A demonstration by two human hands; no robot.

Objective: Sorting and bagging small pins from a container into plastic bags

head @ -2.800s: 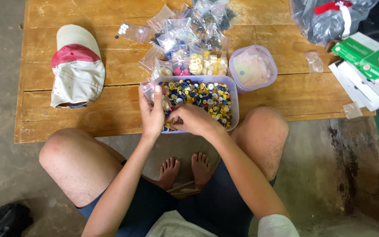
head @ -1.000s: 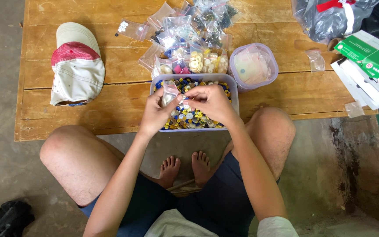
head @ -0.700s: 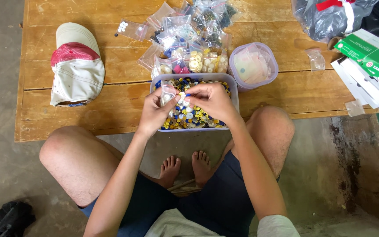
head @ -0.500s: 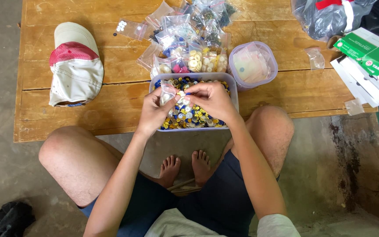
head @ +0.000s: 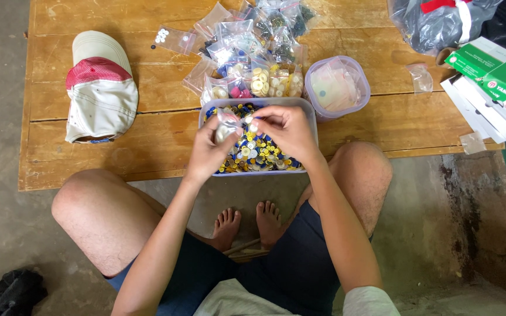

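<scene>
My left hand [head: 209, 151] holds a small clear plastic bag [head: 227, 125] with a few white buttons in it, above a clear rectangular tub [head: 310, 114] full of yellow, blue and white buttons [head: 254, 155]. My right hand [head: 288, 131] pinches a white button at the bag's mouth, its fingers closed around it. Both hands hover over the tub at the near edge of a low wooden table [head: 159, 134].
A pile of small bags filled with buttons [head: 253, 47] lies behind the tub. A round clear container [head: 336, 88] stands to its right, a white and red cap [head: 101, 88] to its left. Green and white boxes [head: 493, 82] and a dark plastic bag [head: 434, 23] sit at the right.
Both hands have risen from the buttons near the tub's front to above its middle. My right hand has come to the mouth of the bag with a button.
</scene>
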